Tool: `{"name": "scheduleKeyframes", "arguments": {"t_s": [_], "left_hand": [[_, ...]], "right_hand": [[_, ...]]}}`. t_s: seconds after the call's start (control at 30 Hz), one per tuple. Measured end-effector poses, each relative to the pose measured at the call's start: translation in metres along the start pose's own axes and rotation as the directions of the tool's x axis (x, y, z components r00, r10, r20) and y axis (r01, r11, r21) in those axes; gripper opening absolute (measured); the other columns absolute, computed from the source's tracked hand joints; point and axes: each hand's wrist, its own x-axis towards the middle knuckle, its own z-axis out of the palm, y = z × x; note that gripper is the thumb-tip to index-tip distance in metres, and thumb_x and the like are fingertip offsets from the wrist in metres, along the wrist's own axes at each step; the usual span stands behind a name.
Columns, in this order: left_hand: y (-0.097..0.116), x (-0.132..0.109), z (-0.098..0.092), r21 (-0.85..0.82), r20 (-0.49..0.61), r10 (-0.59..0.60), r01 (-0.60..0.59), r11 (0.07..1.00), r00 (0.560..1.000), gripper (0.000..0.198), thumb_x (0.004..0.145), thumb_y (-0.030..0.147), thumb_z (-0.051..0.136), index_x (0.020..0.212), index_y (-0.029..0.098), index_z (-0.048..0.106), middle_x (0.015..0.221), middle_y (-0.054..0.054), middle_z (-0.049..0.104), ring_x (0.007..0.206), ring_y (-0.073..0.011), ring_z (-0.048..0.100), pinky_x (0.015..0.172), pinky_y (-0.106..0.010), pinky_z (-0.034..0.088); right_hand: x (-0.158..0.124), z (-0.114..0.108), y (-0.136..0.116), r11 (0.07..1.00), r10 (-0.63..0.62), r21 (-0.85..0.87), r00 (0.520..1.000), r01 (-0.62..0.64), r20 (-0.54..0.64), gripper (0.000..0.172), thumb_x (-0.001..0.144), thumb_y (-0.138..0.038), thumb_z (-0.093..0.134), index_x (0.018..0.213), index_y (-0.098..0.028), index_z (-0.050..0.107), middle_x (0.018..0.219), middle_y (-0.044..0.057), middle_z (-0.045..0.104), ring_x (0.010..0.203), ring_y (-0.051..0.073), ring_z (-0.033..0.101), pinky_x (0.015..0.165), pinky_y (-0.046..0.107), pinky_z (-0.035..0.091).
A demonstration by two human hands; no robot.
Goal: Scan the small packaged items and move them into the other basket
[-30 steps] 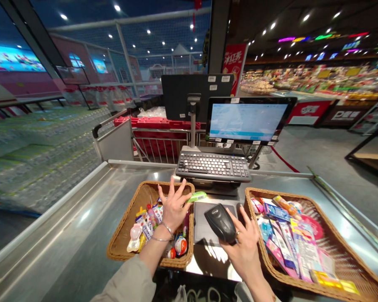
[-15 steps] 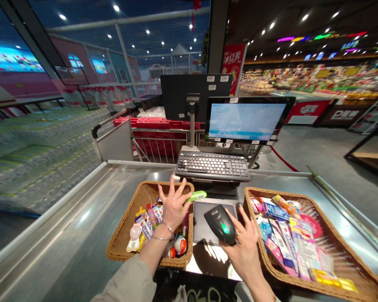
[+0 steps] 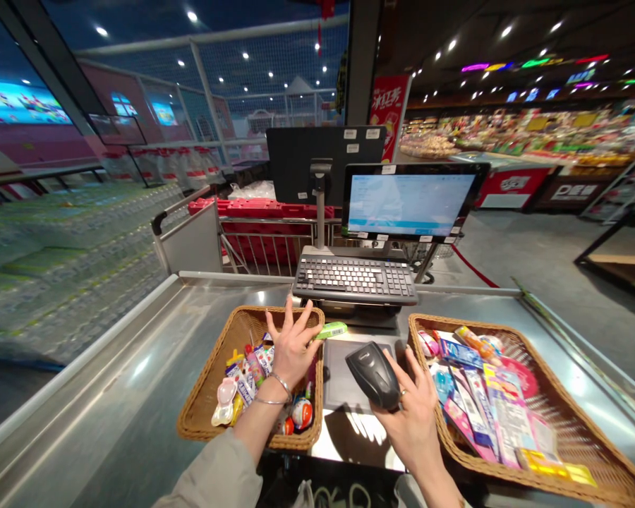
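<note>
My left hand (image 3: 293, 346) is above the right side of the left wicker basket (image 3: 198, 395). Its thumb and forefinger pinch a small green packet (image 3: 332, 330) with a barcode on it, while the other fingers are spread. My right hand (image 3: 413, 406) grips a black barcode scanner (image 3: 373, 374) from its right side, head pointing up and left toward the packet. Sweets lie in the left basket, among them a round red-and-white egg (image 3: 301, 413) and a pale pink packaged piece (image 3: 226, 394). The scanner's handle is hidden by my hand.
Right of the scanner, another wicker basket (image 3: 587, 451) holds several packets and sweets. A keyboard (image 3: 354, 277) and a lit screen (image 3: 407, 204) stand behind the steel counter (image 3: 142, 367). Beneath the scanner lies a grey flat plate (image 3: 336, 374). Beyond is a shopping cart (image 3: 259, 243).
The green light on top of the scanner has gone out. The scanner has shifted very slightly to the right; both hands keep their grips.
</note>
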Motion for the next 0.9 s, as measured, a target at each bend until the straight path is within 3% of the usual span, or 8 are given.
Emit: {"name": "scheduleKeyframes", "arguments": {"t_s": [0.23,0.47,0.9], "left_hand": [[0.004,0.002,0.002,-0.007,0.003,0.017,-0.017,1.0,1.0,0.014,0.079,0.029,0.072,0.093,0.031,0.074,0.138,-0.003,0.057,0.144,-0.0359,0.026,0.112,-0.074,0.001],[0.011,0.008,0.004,-0.029,0.013,0.042,-0.041,0.999,0.999,0.011,0.078,0.031,0.073,0.089,0.031,0.074,0.137,-0.003,0.058,0.144,-0.0366,0.027,0.112,-0.075,0.003],[0.025,0.017,0.01,-0.081,0.055,0.099,-0.094,0.992,0.994,0.015,0.078,0.03,0.074,0.092,0.033,0.075,0.14,-0.003,0.055,0.145,-0.037,0.024,0.11,-0.077,0.002]], "right_hand": [[-0.001,-0.005,0.003,1.0,0.029,0.01,0.998,-0.029,-0.049,0.04,0.081,-0.036,0.059,0.119,-0.024,0.063,0.129,0.007,0.062,0.137,0.034,0.038,0.109,0.061,0.028],[-0.006,-0.008,0.009,0.999,0.035,-0.012,0.996,-0.036,-0.078,0.045,0.08,-0.039,0.062,0.123,-0.024,0.059,0.132,0.007,0.061,0.139,0.034,0.034,0.109,0.062,0.026],[-0.016,-0.017,0.018,0.987,0.139,-0.063,0.984,-0.146,-0.116,0.044,0.082,-0.043,0.06,0.122,-0.023,0.059,0.13,0.01,0.062,0.138,0.035,0.034,0.107,0.065,0.024]]}}
